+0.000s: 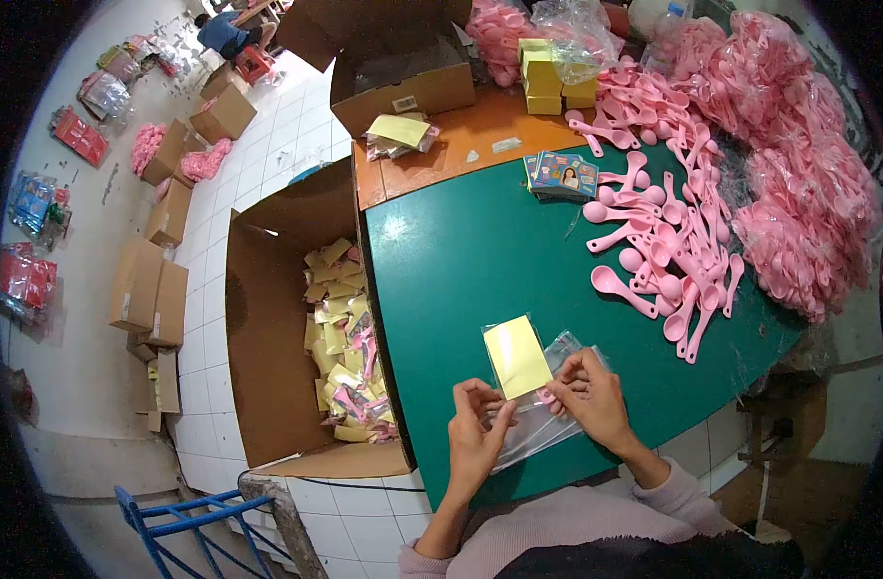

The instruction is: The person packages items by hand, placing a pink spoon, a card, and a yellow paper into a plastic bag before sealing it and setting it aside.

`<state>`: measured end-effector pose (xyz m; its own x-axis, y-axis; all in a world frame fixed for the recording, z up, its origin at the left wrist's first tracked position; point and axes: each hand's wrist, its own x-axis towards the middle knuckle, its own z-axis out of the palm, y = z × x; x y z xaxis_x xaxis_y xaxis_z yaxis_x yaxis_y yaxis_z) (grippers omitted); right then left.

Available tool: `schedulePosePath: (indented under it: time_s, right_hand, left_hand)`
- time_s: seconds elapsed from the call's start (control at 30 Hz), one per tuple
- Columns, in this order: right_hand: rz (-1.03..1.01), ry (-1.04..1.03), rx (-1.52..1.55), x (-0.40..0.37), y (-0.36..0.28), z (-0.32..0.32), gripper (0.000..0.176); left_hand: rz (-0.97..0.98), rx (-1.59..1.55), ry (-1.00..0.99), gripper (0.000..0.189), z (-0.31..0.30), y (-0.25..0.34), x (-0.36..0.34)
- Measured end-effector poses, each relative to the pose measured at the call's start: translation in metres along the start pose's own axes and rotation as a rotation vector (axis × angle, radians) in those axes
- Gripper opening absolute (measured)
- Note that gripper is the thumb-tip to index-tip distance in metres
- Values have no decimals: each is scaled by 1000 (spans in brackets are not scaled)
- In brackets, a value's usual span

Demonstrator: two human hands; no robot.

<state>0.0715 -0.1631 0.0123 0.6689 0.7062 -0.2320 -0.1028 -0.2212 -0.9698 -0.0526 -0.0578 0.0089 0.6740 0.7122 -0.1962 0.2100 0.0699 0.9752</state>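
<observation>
A clear plastic bag with a yellow card (pixel 518 357) inside it is held over the front of the green table. My left hand (pixel 477 439) pinches the bag's lower left edge between thumb and fingers. At the bag's lower right, my right hand (pixel 596 400) has its fingertips closed on the plastic. A bit of something pink (pixel 545 396) shows by the right fingertips; most of it is hidden. Beneath both hands lie more clear plastic bags (pixel 533 434), flat on the table.
Pink spoons (pixel 678 241) are heaped on the green table (pixel 451 280), beside printed cards (pixel 562 176) and yellow card stacks (pixel 543 82). Bulging bags of pink spoons (pixel 803 193) stand right. Left is a carton (pixel 287 289) of packed bags. A blue metal frame (pixel 195 521) stands lower left; a person (pixel 227 37) sits far off.
</observation>
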Motion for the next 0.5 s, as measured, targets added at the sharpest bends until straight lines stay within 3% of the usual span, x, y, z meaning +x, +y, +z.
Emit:
schedulePosePath:
  time_s: [0.07,0.13,0.23,0.33,0.4,0.47,0.5]
  right_hand:
    - [-7,-12,-35,-2,-4,2,12]
    - [-16,-23,-71,-2,-3,1,14]
    - [-104,-65,-189,-2,1,-2,22]
    - [62,-118,-53,8,-11,-7,26]
    - [-203,-195,-283,31,-20,-17,23]
    - [-334,-272,-277,69,-40,-21,23]
    - [-387,-249,-216,93,-47,-21,24]
  left_hand:
    - [20,-47,31,21,-2,-4,0]
    - [-95,-18,-80,25,-7,-6,0]
    - [-18,80,-106,36,-7,-5,1]
    - [-45,100,-105,42,-9,-1,0]
    - [-6,58,-58,42,-12,2,4]
    - [30,16,-8,41,-16,9,9]
    - [90,161,-38,40,-20,14,13]
